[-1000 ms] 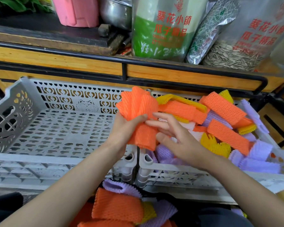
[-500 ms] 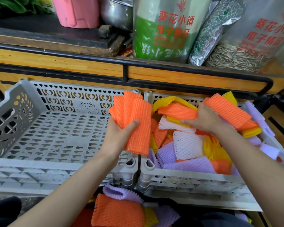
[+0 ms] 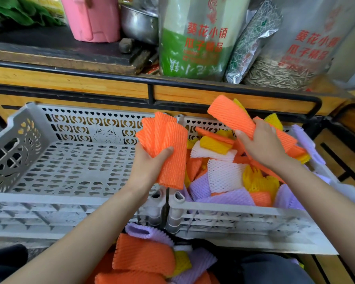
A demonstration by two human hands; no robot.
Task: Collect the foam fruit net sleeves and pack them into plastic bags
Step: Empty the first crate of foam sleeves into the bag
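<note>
A fan of orange foam net sleeves (image 3: 168, 144) stands upright in the left grip (image 3: 150, 165), thumb across the front and fingers curled behind, held over the seam where two grey plastic crates meet. The right grip (image 3: 262, 146) is closed round a single orange sleeve (image 3: 230, 115), which slants up and away to the left above the right crate (image 3: 234, 212). A yellow edge shows just behind that sleeve; whether it is in the grip too cannot be told.

Under the right grip, the right crate holds a loose heap of sleeves (image 3: 223, 175) in white, purple, yellow and orange, piled highest at its far right side. The left crate (image 3: 49, 201) touches it side by side, and its perforated floor is in plain sight.

Nearer the person, below the crates' front walls, lies another pile of sleeves (image 3: 143, 257), orange on top with purple and yellow around it.

Beyond the crates runs a wooden desk (image 3: 70, 83) edged by a black metal rail. On it stand a pink jug (image 3: 92, 19), a metal pot (image 3: 139, 23), a green-and-white seed bag (image 3: 193, 48) and a clear bag of sunflower seeds (image 3: 285, 72), with leafy greens (image 3: 19, 13) at the far left.
</note>
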